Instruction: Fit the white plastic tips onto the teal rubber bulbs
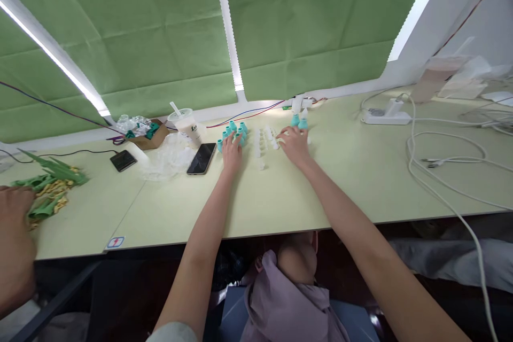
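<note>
My left hand (232, 156) reaches into a cluster of small teal bottle-shaped pieces (231, 125), its fingers stretched out and touching some of them. Between my hands stand rows of small white translucent pieces (257, 144), with one loose white piece (262, 166) nearer to me. My right hand (295, 146) hovers low at the right side of these rows, fingers apart and curved, fingertips close to the white pieces. Just beyond it stand two teal pieces with white tips (303, 122). Whether a small part lies beneath the right fingers is hidden.
Left of the cluster lie a phone (201, 158), a crumpled plastic bag (170, 157) and a drink cup (187, 127). A cardboard box (152, 138) stands behind. Another person's hand (16, 214) is far left by green craft pieces (46, 208). A power strip (387, 116) and white cables (449, 157) occupy the right.
</note>
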Demonstrator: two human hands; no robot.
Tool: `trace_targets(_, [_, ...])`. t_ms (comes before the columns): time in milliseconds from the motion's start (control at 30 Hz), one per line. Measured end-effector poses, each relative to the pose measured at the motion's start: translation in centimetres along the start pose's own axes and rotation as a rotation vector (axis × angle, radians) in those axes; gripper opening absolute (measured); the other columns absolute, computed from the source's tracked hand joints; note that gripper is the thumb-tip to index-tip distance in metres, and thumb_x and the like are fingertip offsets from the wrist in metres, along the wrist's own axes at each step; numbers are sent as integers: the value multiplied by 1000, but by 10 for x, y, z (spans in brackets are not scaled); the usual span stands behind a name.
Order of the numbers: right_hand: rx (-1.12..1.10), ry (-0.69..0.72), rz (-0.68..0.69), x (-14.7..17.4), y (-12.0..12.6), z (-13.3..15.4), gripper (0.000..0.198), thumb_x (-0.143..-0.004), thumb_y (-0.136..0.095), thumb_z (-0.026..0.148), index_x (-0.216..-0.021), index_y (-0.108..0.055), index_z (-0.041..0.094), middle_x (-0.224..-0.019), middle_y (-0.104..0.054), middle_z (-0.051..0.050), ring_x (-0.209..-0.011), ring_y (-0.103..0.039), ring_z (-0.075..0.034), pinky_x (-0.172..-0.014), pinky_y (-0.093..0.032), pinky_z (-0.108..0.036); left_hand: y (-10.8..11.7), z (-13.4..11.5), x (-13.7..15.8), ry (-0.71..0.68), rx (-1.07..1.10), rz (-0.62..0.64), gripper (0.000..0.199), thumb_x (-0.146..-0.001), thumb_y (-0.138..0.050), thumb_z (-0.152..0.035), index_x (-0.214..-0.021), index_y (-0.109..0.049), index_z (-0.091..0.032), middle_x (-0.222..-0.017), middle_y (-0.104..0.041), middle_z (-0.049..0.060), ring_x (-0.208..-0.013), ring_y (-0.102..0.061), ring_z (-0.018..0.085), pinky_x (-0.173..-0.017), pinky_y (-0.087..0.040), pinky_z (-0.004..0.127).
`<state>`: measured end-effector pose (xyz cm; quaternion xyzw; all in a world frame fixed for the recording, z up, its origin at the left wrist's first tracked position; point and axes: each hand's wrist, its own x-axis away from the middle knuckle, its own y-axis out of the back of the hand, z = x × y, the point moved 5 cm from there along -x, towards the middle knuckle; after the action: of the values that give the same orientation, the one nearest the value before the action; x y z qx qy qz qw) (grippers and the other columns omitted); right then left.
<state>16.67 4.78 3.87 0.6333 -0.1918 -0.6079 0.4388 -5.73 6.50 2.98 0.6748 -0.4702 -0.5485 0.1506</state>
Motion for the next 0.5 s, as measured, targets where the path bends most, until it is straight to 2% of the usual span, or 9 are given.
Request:
trace_targets(67, [15, 120, 31, 2, -8, 22, 24, -86, -47, 19, -98, -68, 23, -121, -54, -9, -109, -40, -25, -87, -21, -42, 2, -2, 1, 5, -10, 2, 36, -87, -44, -29, -122, -53, -26, -137, -43, 11, -125, -38, 31, -97, -36, 50])
trace_targets(167, [50, 187, 49, 4, -19, 37, 24, -86, -48, 18, -96, -69, 23, -131, -49, -9, -117, -35, -26, -90, -19, -45, 6, -7, 2, -19, 22, -35, 33, -88, -44, -31, -118, -56, -25, -131, -48, 12, -122, -41, 31, -96, -37, 49])
trace_targets(333, [39, 185, 77, 2, -29, 33, 26, -86, -47, 16, -82, -72, 23, -129, -52, -7, -118, -35, -26, -93, -17, -48, 10, -26, 2, -212, 100, -48, 26, -86, -51, -35, -106, -63, -25, -117, -55, 9, -108, -48, 26, -93, -38, 42])
trace_targets(500, [9, 185, 38, 2, -27, 33, 23, -85, -50, 18, -78, -72, 22, -119, -57, -8, -113, -39, -25, -94, -17, -47, 4, -46, 5, -364, 73, 66, 29, -78, -63, -40, -101, -67, -24, -101, -59, 8, -96, -50, 24, -85, -40, 37])
